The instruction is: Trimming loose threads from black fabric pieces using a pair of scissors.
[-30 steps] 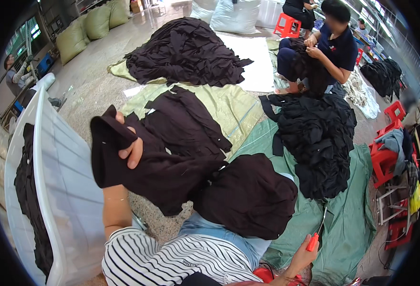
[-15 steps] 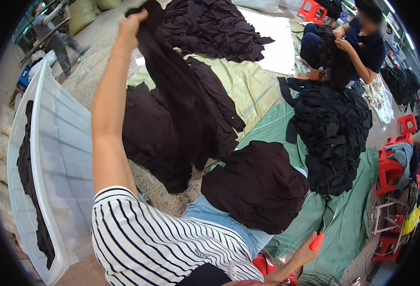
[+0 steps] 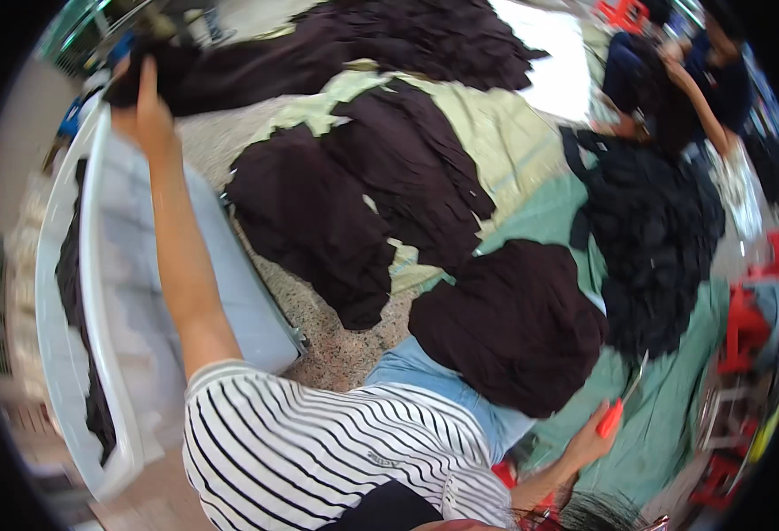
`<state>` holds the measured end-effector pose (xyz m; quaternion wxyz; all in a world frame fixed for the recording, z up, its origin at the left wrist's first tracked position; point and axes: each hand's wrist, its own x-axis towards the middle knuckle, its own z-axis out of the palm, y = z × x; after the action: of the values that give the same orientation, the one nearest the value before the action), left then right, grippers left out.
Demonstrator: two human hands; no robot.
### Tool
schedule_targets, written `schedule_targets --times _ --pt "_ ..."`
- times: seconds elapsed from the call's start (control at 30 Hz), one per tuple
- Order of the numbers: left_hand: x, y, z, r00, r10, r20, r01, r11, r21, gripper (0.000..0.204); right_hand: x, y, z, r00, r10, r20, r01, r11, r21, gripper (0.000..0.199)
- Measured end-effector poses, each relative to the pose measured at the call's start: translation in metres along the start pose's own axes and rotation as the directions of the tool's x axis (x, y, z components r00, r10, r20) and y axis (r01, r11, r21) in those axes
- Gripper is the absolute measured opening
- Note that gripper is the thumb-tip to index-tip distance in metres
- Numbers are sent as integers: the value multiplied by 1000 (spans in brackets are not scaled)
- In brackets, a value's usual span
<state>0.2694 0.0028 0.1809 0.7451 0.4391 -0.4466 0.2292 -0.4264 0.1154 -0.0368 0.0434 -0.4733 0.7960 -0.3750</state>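
Since the earlier frame, the dark garment [image 3: 239, 75] has been swung leftward from over the spread cloths to beside the far end of the white bin [image 3: 97, 257]. It is gripped by one bunched end in the left hand [image 3: 146, 111], clamped around the cloth with the arm outstretched, while its length is trailed rightward across the view, in front of the large brown pile [image 3: 442, 44]. For a clean carry, the bunched end is best held firmly and the trailing length lifted clear, so that neither the rim nor the pile is snagged. In the right hand [image 3: 588, 438], a red-handled tool [image 3: 612, 418] is held closed in the fingers; its thin metal end is best kept pointed away from the lap cloth [image 3: 513, 327]. Farther out, two brown garments [image 3: 318, 212] are spread on a yellowish sheet [image 3: 518, 155], and a black heap [image 3: 655, 257] is piled on a green sheet [image 3: 655, 442].
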Motion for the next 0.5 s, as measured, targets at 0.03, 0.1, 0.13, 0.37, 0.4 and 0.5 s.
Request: schedule_targets --times 0.03,0.1,0.13,0.37,0.4,0.5 --pt "-51 6 0 1000 -23 6 23 998 52 22 -2 -3 0 1000 10 -1 -10 1000 19 35" --pt "-150 5 -25 970 -107 217 17 925 379 21 -3 -9 0 992 112 58 -114 993 22 27" --pt "-193 9 -34 894 -140 425 -59 905 422 22 -4 -22 3 1000 10 6 -10 1000 20 26" --pt "-438 25 -32 157 -587 794 473 751 462 41 -19 5 1 996 92 22 -88 988 -129 32" --pt "-443 47 -14 223 -509 831 459 807 371 36 -23 8 0 991 130 17 -128 987 -95 33" --pt "-416 150 48 366 -213 906 354 932 76 19 -33 22 1 979 205 15 -206 978 37 34"
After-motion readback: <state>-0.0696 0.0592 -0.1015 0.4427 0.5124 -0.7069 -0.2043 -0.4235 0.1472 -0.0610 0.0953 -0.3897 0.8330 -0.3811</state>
